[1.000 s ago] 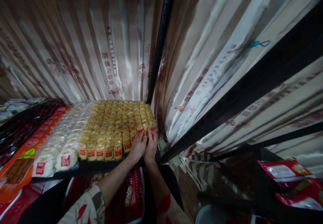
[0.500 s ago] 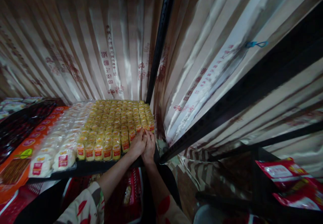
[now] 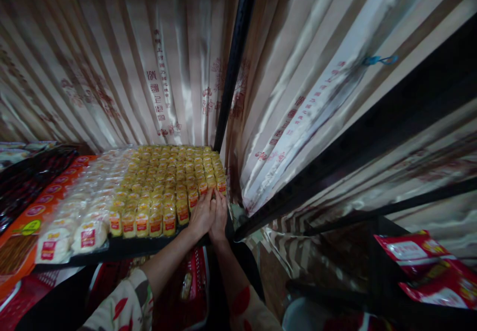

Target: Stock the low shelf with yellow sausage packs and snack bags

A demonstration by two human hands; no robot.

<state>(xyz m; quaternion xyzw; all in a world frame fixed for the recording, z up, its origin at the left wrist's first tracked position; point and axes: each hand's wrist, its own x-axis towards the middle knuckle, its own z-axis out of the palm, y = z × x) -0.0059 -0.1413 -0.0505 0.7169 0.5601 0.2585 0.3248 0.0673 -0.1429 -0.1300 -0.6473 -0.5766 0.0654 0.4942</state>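
My left hand (image 3: 203,212) and my right hand (image 3: 218,215) meet at the front right end of a block of yellow wrapped snack packets (image 3: 160,172). Fingers of both hands are bent and close together around the front of a yellow snack packet (image 3: 211,182), most of which they cover. Red and white labels face forward on the front-row packets (image 3: 142,223). Left of the yellow block lie clear-wrapped round white cakes (image 3: 88,235) with red labels, in long rows.
An orange package (image 3: 48,197) and dark packs (image 3: 30,182) lie farther left. A black upright post (image 3: 234,67) stands behind the packets, before a pleated curtain (image 3: 179,62). Red bags (image 3: 417,249) lie at lower right. Beneath the shelf edge is a red crate (image 3: 203,291).
The view has shifted slightly, so the packets sit a little farther left. Both hands stay at the right end of the yellow block, with fingertips slightly farther apart.
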